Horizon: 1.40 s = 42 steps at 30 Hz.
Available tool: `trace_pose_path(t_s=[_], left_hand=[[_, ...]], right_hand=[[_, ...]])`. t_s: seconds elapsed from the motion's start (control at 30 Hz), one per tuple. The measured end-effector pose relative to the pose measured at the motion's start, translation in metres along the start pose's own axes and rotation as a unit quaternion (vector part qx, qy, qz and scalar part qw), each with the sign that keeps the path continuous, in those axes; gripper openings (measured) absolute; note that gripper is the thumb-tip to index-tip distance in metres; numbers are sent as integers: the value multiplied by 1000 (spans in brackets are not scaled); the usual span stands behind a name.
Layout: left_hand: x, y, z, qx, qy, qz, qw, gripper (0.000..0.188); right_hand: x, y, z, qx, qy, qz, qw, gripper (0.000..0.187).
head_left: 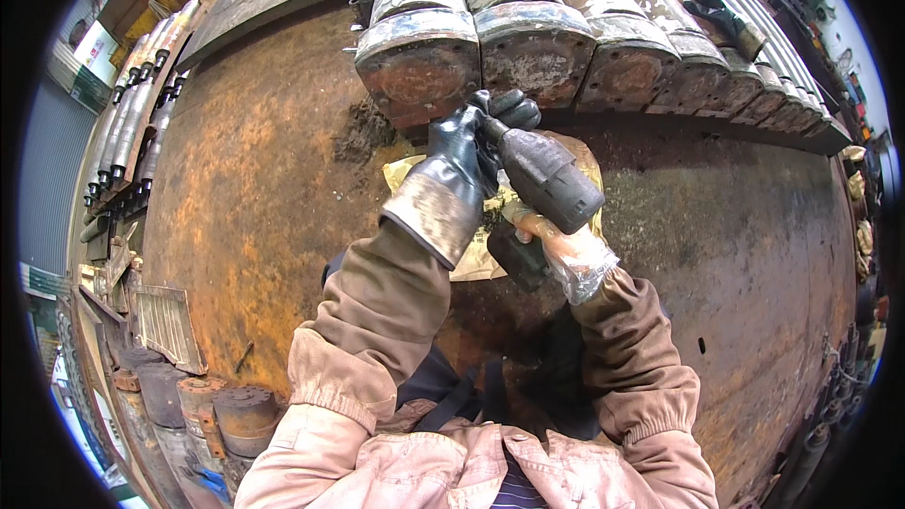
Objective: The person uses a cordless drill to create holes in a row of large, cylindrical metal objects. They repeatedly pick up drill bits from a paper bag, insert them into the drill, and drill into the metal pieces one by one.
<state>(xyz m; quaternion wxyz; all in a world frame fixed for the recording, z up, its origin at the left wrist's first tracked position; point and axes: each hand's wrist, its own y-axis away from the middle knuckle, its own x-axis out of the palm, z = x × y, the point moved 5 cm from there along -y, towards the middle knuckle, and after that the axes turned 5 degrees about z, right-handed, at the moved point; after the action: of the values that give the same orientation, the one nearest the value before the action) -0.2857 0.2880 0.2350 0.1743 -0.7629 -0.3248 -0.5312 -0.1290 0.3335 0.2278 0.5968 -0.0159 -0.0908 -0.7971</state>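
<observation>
My right hand (561, 247), in a thin clear plastic glove, is wrapped round the grip of a dark, grimy cordless impact driver (547, 179). The driver's nose points forward and left, toward the flanged end of a heavy steel cylinder (419, 80). My left hand (467, 146), in a black rubber glove with a dirty pale cuff, is closed round the nose of the driver, just below that end face. Its fingers hide the tip and any bit or bolt there. Under the driver lies a crumpled yellowish paper sheet (481, 264).
More cylinders (537, 57) lie side by side along the far edge of the rusty steel table (255, 179). Another black glove (707, 5) rests on them. Polished rods (127, 123) are stacked at far left. Short round metal pieces (245, 415) stand at the lower left.
</observation>
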Motion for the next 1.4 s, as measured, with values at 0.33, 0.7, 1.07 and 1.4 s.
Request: trace_pose_path(t_s=[0.33,0.7,1.07,1.4], left_hand=[[-17,-1,-16,52,-121,-49,990,25],[-39,-6,-38,43,-203,-64,976,32],[-56,-3,-49,95,-612,-67,783,24],[-45,12,-62,87,-556,-51,825,20]], right_hand=[[6,-12,-8,19,5,17,1000,16],[18,-20,-6,23,-17,11,1000,18],[4,-40,-10,-62,-2,-64,996,17],[11,-69,-28,-42,18,-38,998,13]])
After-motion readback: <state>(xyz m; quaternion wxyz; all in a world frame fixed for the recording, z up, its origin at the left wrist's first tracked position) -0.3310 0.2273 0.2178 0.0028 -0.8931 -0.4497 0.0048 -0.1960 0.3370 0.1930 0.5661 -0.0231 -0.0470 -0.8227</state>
